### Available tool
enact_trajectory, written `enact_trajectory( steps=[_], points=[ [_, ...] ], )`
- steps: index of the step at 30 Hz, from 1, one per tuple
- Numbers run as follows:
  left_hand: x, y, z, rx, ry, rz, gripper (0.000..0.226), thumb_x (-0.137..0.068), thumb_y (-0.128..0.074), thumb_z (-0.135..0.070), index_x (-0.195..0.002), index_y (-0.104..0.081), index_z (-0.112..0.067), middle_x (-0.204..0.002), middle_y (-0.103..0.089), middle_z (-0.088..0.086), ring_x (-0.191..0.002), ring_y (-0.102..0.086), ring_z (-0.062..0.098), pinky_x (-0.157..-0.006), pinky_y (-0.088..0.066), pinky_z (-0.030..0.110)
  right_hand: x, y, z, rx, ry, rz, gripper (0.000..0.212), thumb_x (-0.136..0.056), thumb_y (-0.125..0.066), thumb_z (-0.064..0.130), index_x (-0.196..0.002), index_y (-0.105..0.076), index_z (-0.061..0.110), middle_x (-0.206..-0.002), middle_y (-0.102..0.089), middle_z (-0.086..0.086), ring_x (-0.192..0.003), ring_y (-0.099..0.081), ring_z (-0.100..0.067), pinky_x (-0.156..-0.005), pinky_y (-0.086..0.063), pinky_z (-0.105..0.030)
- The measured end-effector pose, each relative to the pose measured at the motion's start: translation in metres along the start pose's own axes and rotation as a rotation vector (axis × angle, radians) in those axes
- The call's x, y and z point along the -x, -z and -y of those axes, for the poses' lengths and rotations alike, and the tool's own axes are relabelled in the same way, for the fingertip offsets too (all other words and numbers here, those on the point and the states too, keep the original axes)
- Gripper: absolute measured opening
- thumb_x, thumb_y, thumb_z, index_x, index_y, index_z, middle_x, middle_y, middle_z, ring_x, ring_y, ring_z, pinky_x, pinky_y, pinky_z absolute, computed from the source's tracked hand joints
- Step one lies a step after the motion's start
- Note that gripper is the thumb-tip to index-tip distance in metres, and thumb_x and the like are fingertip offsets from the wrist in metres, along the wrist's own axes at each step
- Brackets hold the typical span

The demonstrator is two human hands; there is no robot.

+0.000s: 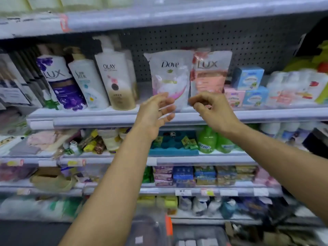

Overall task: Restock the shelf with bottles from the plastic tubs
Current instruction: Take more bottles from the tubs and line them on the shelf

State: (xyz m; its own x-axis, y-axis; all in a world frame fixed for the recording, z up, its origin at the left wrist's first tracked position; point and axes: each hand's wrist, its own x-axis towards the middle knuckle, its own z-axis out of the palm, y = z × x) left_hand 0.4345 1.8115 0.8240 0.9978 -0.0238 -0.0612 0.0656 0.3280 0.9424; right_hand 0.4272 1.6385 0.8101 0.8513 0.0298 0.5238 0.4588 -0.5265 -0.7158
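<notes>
White Dove pouch [169,75] upright just behind left hand [156,110], ungripped.

- Dove pouch [169,77] upright on the upper shelf, Lux pouch [210,71] just beside it
- boxed soaps [246,86] stacked to their right
- green dispensers [207,140] one shelf below
- teal tray [173,144] beside them
</notes>
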Motion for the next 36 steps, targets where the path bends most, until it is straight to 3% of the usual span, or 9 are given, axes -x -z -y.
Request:
enact_trajectory(
  steps=[8, 15, 19, 22, 26, 29, 32, 36],
  points=[
    [0.031, -0.001, 0.131, 0.033, 0.311, -0.067, 0.011, -0.099, -0.055, -0.019, -0.104, -0.064, -0.017, -0.087, -0.071, 0.002, -0.073, -0.066, 0.016, -0.065, -0.056, 0.029, 0.095, -0.004, -0.087, -0.048, -0.234, 0.111, 0.025, -0.091, -0.053, -0.004, -0.093, -0.069, 0.014, -0.087, -0.067, 0.006, -0.081, -0.059, -0.005, -0.074, -0.046, -0.01],
    [0.049, 0.003, 0.225, -0.096, 0.482, -0.121, 0.014, -0.101, -0.049, -0.014, -0.098, -0.063, -0.018, -0.085, -0.069, 0.002, -0.069, -0.065, 0.015, -0.058, -0.054, 0.025, 0.166, -0.032, -0.152, -0.135, -0.445, 0.144, 0.025, -0.09, -0.051, -0.01, -0.092, -0.069, 0.007, -0.081, -0.065, -0.003, -0.064, -0.056, 0.007, -0.064, -0.042, -0.005],
    [0.052, 0.011, 0.29, -0.112, 0.613, -0.133, 0.014, -0.099, -0.053, -0.014, -0.099, -0.067, -0.016, -0.082, -0.071, 0.003, -0.071, -0.065, 0.018, -0.063, -0.053, 0.028, 0.206, -0.056, -0.195, -0.15, -0.552, 0.176, 0.024, -0.09, -0.054, -0.007, -0.092, -0.071, 0.01, -0.085, -0.068, 0.003, -0.071, -0.058, 0.005, -0.072, -0.045, -0.012],
    [0.052, 0.024, 0.352, -0.118, 0.755, -0.151, 0.015, -0.1, -0.054, -0.017, -0.105, -0.067, -0.014, -0.085, -0.071, 0.003, -0.075, -0.065, 0.019, -0.064, -0.054, 0.029, 0.241, -0.085, -0.237, -0.193, -0.651, 0.198, 0.022, -0.091, -0.054, -0.008, -0.091, -0.07, 0.007, -0.084, -0.067, 0.002, -0.072, -0.06, 0.006, -0.071, -0.046, -0.009],
    [0.057, 0.045, 0.432, -0.094, 0.891, -0.191, 0.016, -0.1, -0.053, -0.018, -0.093, -0.067, -0.014, -0.084, -0.072, 0.004, -0.074, -0.066, 0.019, -0.063, -0.056, 0.028, 0.287, -0.126, -0.29, -0.229, -0.783, 0.195, 0.034, -0.088, -0.053, -0.012, -0.081, -0.065, 0.019, -0.083, -0.068, -0.001, -0.073, -0.061, 0.006, -0.071, -0.046, -0.01],
    [0.057, 0.07, 0.5, -0.118, 0.976, -0.212, 0.015, -0.1, -0.053, -0.017, -0.091, -0.065, -0.016, -0.078, -0.07, 0.002, -0.068, -0.064, 0.016, -0.064, -0.054, 0.028, 0.328, -0.16, -0.34, -0.238, -0.927, 0.21, 0.028, -0.089, -0.05, -0.012, -0.089, -0.069, 0.009, -0.083, -0.067, -0.004, -0.075, -0.06, -0.011, -0.066, -0.047, -0.015],
    [0.062, 0.095, 0.556, -0.121, 1.052, -0.254, 0.013, -0.1, -0.052, -0.019, -0.094, -0.063, -0.015, -0.079, -0.07, 0.003, -0.069, -0.065, 0.017, -0.063, -0.053, 0.028, 0.366, -0.187, -0.379, -0.248, -1.058, 0.223, 0.024, -0.091, -0.048, -0.011, -0.095, -0.068, 0.001, -0.081, -0.064, -0.005, -0.068, -0.057, -0.011, -0.055, -0.044, -0.007],
    [0.065, 0.131, 0.639, -0.153, 1.137, -0.299, 0.013, -0.101, -0.051, -0.019, -0.097, -0.062, -0.015, -0.086, -0.07, 0.005, -0.076, -0.065, 0.019, -0.067, -0.051, 0.03, 0.425, -0.229, -0.433, -0.28, -1.204, 0.203, 0.019, -0.092, -0.047, -0.013, -0.098, -0.065, -0.01, -0.085, -0.063, -0.018, -0.066, -0.055, -0.019, -0.049, -0.044, -0.008]
  ],
)
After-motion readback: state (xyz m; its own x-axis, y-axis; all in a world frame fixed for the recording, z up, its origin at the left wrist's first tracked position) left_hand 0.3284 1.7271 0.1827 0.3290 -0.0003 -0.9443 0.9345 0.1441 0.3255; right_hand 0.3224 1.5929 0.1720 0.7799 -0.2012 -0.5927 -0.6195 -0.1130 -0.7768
